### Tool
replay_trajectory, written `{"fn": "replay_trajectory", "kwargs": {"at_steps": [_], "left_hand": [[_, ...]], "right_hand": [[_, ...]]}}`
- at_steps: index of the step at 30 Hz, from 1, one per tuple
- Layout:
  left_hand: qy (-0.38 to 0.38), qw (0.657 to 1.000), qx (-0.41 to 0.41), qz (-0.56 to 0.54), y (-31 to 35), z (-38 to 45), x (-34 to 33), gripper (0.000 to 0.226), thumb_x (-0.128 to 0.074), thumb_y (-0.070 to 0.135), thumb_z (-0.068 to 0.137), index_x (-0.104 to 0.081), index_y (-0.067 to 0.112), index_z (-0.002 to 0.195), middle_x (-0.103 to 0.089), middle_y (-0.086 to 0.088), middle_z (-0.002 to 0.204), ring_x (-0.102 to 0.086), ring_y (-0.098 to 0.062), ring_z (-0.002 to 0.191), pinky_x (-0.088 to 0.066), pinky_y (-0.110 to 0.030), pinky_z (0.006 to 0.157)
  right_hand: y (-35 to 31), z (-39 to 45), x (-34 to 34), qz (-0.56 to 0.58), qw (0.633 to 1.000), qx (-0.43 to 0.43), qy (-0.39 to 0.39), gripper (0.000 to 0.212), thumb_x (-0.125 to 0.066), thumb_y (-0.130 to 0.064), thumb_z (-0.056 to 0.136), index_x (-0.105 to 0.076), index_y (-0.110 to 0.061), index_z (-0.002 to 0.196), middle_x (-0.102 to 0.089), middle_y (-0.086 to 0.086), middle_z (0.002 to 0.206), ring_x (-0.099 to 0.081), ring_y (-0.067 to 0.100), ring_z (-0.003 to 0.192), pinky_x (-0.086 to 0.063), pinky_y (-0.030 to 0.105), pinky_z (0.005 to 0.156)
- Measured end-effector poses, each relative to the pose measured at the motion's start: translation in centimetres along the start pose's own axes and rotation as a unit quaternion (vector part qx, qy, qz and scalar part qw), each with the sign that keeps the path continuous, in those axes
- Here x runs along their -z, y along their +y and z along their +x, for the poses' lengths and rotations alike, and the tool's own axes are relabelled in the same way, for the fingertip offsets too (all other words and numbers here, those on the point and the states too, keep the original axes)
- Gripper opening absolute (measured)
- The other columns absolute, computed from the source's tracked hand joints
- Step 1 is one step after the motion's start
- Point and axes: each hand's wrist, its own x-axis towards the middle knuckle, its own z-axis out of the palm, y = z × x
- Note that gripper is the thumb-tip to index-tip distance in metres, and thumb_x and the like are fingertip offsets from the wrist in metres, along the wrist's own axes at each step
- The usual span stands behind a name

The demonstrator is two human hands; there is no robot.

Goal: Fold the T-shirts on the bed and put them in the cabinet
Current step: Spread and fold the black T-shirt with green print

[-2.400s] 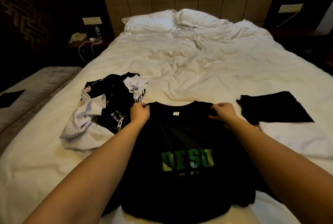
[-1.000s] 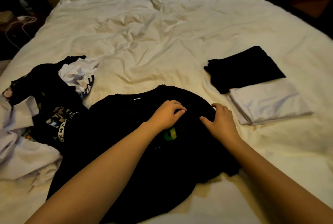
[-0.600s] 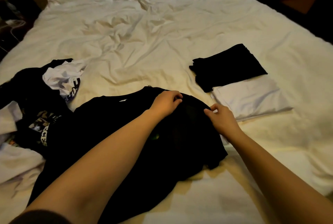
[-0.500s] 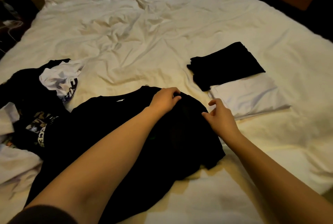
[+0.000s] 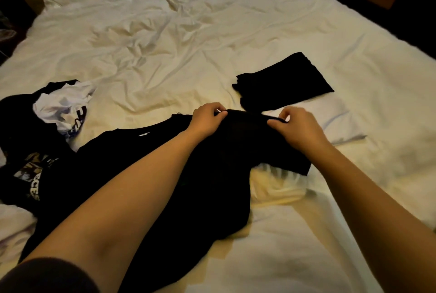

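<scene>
— What are your hands doing?
— My left hand [image 5: 207, 118] and right hand [image 5: 297, 127] are each pinching the black T-shirt's [image 5: 219, 174] far edge, mid-bed [image 5: 188, 45].
— And the rest?
— Folded black shirt [image 5: 283, 82] is lying at one o'clock; unfolded pile [image 5: 47, 132] is sitting at nine.

Rumpled white bed [image 5: 188, 40], dim surroundings

Black T-shirt [image 5: 212, 174] lies rumpled on the bed [image 5: 236, 45], far edge lifted.
</scene>
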Motion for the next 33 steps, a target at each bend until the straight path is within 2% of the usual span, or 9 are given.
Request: {"fn": "replay_trajectory", "kwargs": {"at_steps": [5, 9, 11, 16, 20, 23, 27, 30, 33], "left_hand": [[0.04, 0.996, 0.042, 0.061, 0.7, 0.9, -1.1, 0.013, -0.059, 0.029, 0.094, -0.071, 0.026, 0.099, -0.069, 0.003, 0.108, -0.061, -0.02, 0.106, -0.045, -0.041, 0.094], [0.019, 0.998, 0.059, -0.015, 1.1, 1.0, -1.9, 0.024, -0.05, 0.031, 0.094, -0.066, 0.015, 0.084, -0.067, 0.003, 0.083, -0.062, -0.023, 0.084, -0.045, -0.034, 0.074], [0.017, 0.998, 0.061, -0.021, 1.4, 1.1, -2.0, 0.032, -0.052, 0.04, 0.096, -0.06, 0.012, 0.083, -0.061, 0.002, 0.077, -0.061, -0.024, 0.079, -0.043, -0.033, 0.068], [-0.114, 0.992, 0.055, 0.013, 1.7, 1.7, -1.9, 0.031, -0.063, 0.041, 0.093, -0.06, 0.019, 0.114, -0.062, 0.001, 0.097, -0.061, -0.017, 0.088, -0.046, -0.029, 0.074], [-0.141, 0.989, 0.042, 0.03, 2.1, 2.2, -1.6, 0.014, -0.067, 0.03, 0.091, -0.068, 0.016, 0.094, -0.065, 0.0, 0.087, -0.061, -0.017, 0.082, -0.041, -0.024, 0.062], [-0.129, 0.991, 0.034, -0.015, 2.6, 2.0, -1.2, 0.012, -0.067, 0.023, 0.088, -0.062, 0.013, 0.09, -0.062, -0.001, 0.084, -0.058, -0.016, 0.075, -0.044, -0.027, 0.066], [-0.131, 0.986, 0.032, -0.098, 3.5, 1.6, -0.3, 0.013, -0.067, 0.006, 0.085, -0.056, 0.013, 0.086, -0.065, -0.004, 0.081, -0.057, -0.014, 0.063, -0.045, -0.022, 0.061], [-0.145, 0.978, 0.049, -0.139, 4.4, 1.5, 0.2, 0.019, -0.064, -0.002, 0.08, -0.059, 0.016, 0.085, -0.066, -0.002, 0.072, -0.055, -0.015, 0.056, -0.045, -0.022, 0.056], [-0.155, 0.97, 0.056, -0.178, 5.6, 1.2, 0.5, 0.015, -0.063, 0.0, 0.082, -0.063, 0.014, 0.089, -0.062, 0.007, 0.072, -0.054, -0.008, 0.06, -0.042, -0.019, 0.057]], "right_hand": [[1.3, 1.5, -0.4, -0.076, 0.997, 0.02, 0.01, 0.035, -0.068, -0.037, 0.092, -0.055, -0.01, 0.109, -0.056, 0.005, 0.086, -0.055, 0.024, 0.077, -0.043, 0.035, 0.066], [2.8, 1.7, 0.0, -0.02, 0.999, -0.04, -0.011, 0.06, -0.046, -0.051, 0.1, -0.054, -0.002, 0.066, -0.05, 0.011, 0.062, -0.053, 0.029, 0.062, -0.04, 0.037, 0.061], [3.2, 1.8, 0.2, -0.02, 0.998, -0.052, -0.027, 0.058, -0.038, -0.045, 0.104, -0.053, -0.001, 0.07, -0.052, 0.014, 0.067, -0.053, 0.03, 0.066, -0.037, 0.035, 0.064], [3.4, 2.3, 0.7, -0.061, 0.987, -0.034, -0.143, 0.041, -0.064, -0.038, 0.094, -0.053, -0.007, 0.07, -0.05, 0.008, 0.065, -0.047, 0.019, 0.06, -0.034, 0.03, 0.055], [3.5, 2.5, 1.1, 0.034, 0.98, -0.022, -0.193, 0.036, -0.071, -0.017, 0.088, -0.045, -0.014, 0.064, -0.041, 0.004, 0.062, -0.038, 0.015, 0.057, -0.032, 0.021, 0.051], [3.8, 2.5, 1.3, 0.097, 0.974, -0.015, -0.202, 0.04, -0.065, -0.004, 0.088, -0.037, -0.015, 0.061, -0.033, 0.003, 0.06, -0.032, 0.014, 0.054, -0.031, 0.016, 0.048], [4.7, 2.9, 1.6, 0.157, 0.957, -0.017, -0.244, 0.016, -0.063, 0.001, 0.089, -0.054, -0.012, 0.087, -0.059, 0.013, 0.079, -0.057, 0.019, 0.07, -0.048, 0.021, 0.065], [5.1, 3.2, 1.7, 0.183, 0.931, -0.024, -0.314, 0.041, -0.062, -0.001, 0.091, -0.052, -0.019, 0.127, -0.063, 0.01, 0.111, -0.065, 0.023, 0.098, -0.056, 0.023, 0.08], [5.0, 3.3, 1.7, 0.162, 0.925, -0.018, -0.344, 0.035, -0.066, -0.009, 0.09, -0.059, -0.012, 0.124, -0.065, 0.009, 0.111, -0.065, 0.022, 0.103, -0.055, 0.02, 0.076]]}}
